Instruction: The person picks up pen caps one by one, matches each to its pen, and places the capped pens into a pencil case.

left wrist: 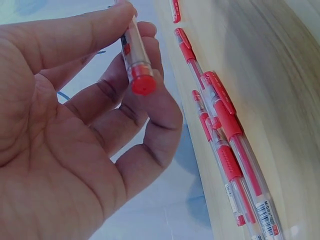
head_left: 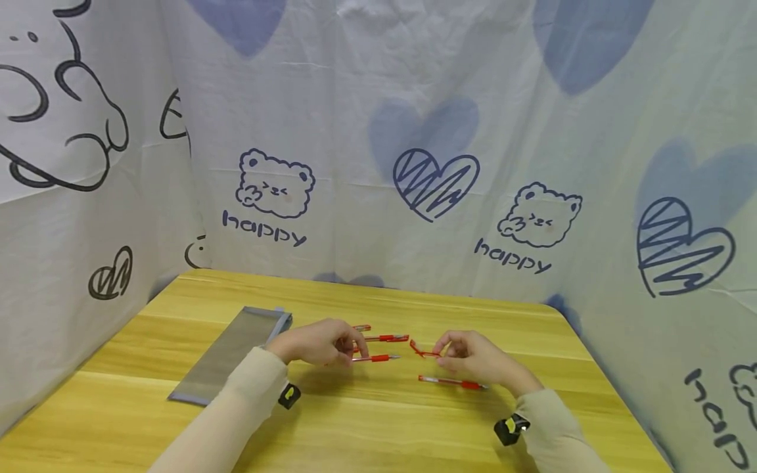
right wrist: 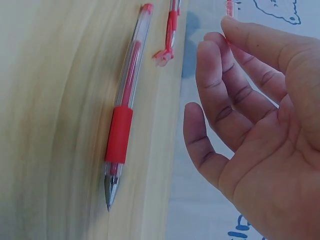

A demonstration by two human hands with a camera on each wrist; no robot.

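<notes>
My left hand (head_left: 325, 341) pinches an uncapped gel pen (head_left: 381, 359) between thumb and fingers, its tip facing right. In the left wrist view the red end plug of that pen (left wrist: 143, 82) faces the camera. My right hand (head_left: 476, 355) pinches a small red clear pen cap (right wrist: 230, 8) between thumb and fingertip, mostly hidden by the fingers. Below the right hand an uncapped red gel pen (head_left: 452, 382) lies on the table, tip to the right. Several capped red pens (left wrist: 232, 120) lie just beyond the left hand.
A grey mesh pouch (head_left: 227, 351) with a blue-grey edge lies flat on the wooden table (head_left: 367, 420), left of the left hand and partly behind its forearm. A printed white cloth (head_left: 355, 217) hangs behind the table and along both sides.
</notes>
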